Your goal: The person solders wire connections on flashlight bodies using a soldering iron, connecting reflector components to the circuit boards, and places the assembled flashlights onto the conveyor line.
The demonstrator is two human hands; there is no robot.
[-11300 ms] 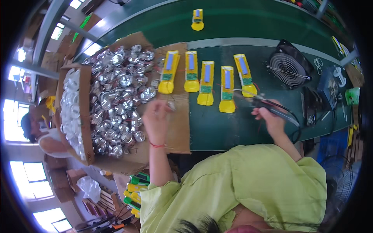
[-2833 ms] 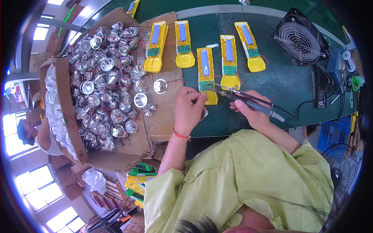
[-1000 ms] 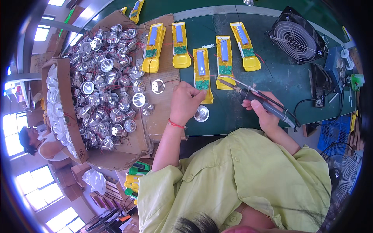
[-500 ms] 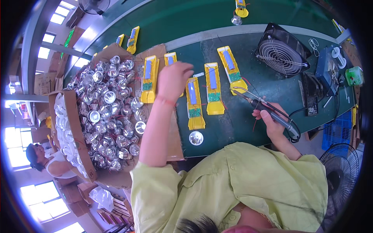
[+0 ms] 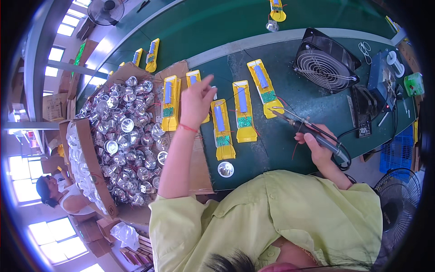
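Soldering iron (image 5: 298, 125) | right hand (image 5: 320, 150): fingers wrapped round it | left hand (image 5: 195, 104): spread over yellow casing (image 5: 192, 74)

Reflectors (image 5: 127, 125) left of casings (image 5: 247, 134), bench fan (image 5: 327, 70) right

Left hand (image 5: 195, 105) outstretched, loosely spread; right hand (image 5: 318, 147) curled, gripping

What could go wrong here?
1. The right hand holds the soldering iron with its tip by the rightmost housing; if hot, a slip could scorch the plastic.
2. A loose reflector sits near the table's front edge; a sleeve might sweep it off.
3. The left hand reaches in over the closely set housings and could nudge one.
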